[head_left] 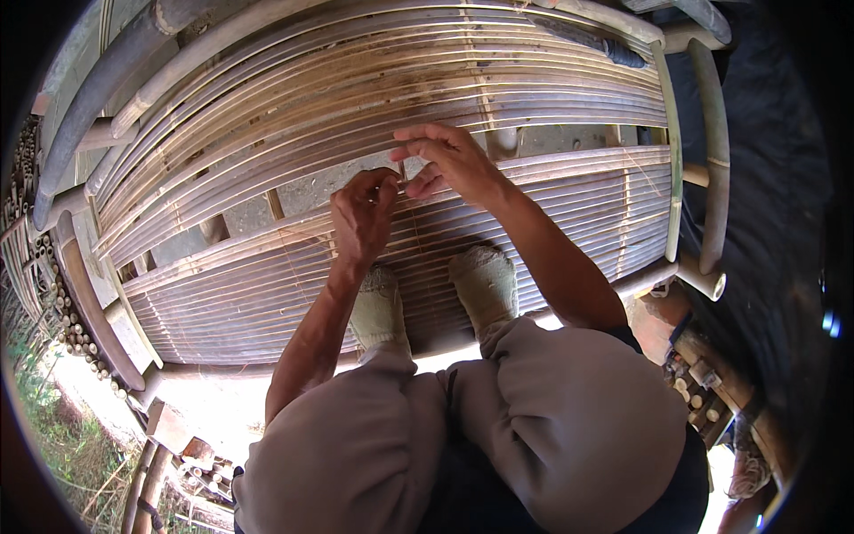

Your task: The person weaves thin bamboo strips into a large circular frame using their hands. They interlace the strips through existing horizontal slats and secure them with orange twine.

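Both my hands are over a long gap in a bamboo slat bench (382,98), where I squat. My left hand (362,214) is closed at the near edge of the gap, its fingertips pinched together. What they hold, if anything, is too small to make out. Just right of it, my right hand (455,165) has its fingers stretched and apart, and I see nothing gripped in it. A short thin upright piece (401,169) shows between the two hands; I cannot tell whether either touches it. Below them runs the near band of narrow slats (569,214).
My shoes (378,307) stand on the near slats. A dark, long tool with a wrapped end (623,53) lies on the far right slats. Thick bamboo rails (712,160) frame the bench. Cut bamboo pieces (76,329) are stacked at left, and dark cloth (774,205) hangs at right.
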Available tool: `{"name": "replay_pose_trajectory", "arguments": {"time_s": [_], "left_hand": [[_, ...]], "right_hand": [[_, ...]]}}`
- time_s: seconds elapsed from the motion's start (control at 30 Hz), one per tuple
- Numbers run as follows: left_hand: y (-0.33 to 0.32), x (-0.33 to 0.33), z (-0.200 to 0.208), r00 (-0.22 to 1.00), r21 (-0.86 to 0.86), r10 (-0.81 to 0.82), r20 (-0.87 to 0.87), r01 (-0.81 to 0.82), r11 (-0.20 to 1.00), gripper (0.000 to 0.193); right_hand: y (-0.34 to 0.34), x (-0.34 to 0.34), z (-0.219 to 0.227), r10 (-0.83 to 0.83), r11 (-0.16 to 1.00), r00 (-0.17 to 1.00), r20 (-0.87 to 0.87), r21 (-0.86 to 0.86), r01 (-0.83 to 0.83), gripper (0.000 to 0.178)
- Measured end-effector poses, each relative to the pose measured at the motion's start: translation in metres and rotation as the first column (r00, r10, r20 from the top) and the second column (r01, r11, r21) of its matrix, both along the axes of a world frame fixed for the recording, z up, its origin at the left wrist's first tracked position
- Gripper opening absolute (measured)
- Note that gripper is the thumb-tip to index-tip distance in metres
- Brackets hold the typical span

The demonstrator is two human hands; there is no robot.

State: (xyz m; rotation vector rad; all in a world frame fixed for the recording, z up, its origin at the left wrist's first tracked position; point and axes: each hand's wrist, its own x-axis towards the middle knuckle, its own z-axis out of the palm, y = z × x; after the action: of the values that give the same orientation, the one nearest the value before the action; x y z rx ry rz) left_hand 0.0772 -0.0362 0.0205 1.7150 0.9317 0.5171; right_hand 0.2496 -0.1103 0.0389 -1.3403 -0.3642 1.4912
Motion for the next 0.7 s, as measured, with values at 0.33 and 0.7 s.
{"name": "replay_pose_trajectory", "arguments": {"time_s": [0.33,0.7], "left_hand": [[0.024,-0.009,0.009,0.996,-0.268,-0.059,0.066,0.075,0.96,0.024],[0.077,-0.013,-0.074,0.643,-0.011,-0.627,-0.44,0.694,0.72,0.046]], "right_hand": [[-0.004,-0.021,-0.02,0.097,0.995,0.994,-0.055,0.042,-0.094,0.035],[-0.011,0.018,-0.006,0.335,0.942,0.388,0.859,-0.308,-0.131,0.018]]}}
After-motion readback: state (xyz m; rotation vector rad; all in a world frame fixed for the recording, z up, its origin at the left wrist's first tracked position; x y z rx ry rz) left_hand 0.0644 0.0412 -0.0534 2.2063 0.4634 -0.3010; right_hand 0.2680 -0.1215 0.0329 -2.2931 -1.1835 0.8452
